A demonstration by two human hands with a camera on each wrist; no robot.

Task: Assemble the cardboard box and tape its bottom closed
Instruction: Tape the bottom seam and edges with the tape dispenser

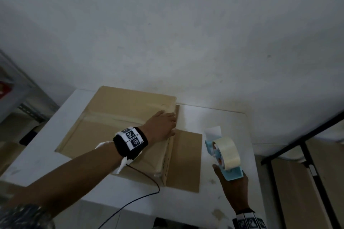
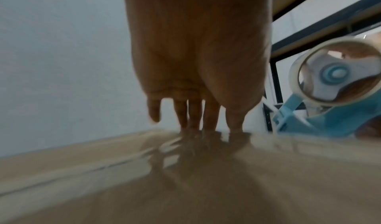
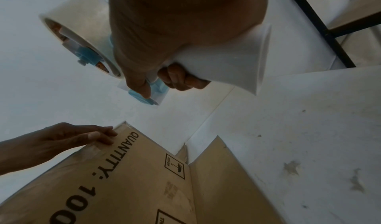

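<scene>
Flat left hand (image 1: 163, 124) on glossy-taped cardboard box (image 1: 119, 117); blue tape dispenser (image 1: 223, 154) alongside

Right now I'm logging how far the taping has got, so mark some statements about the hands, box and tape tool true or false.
1. The right hand grips the tape dispenser. True.
2. The left hand is lifted clear of the cardboard box. False: its fingers press down on the box top.
3. The dispenser rests on the box. False: it is held up beside it, over the white table.
4. Clear tape already lies across the box top. True.
5. The box side reads QUANTITY. True.
</scene>
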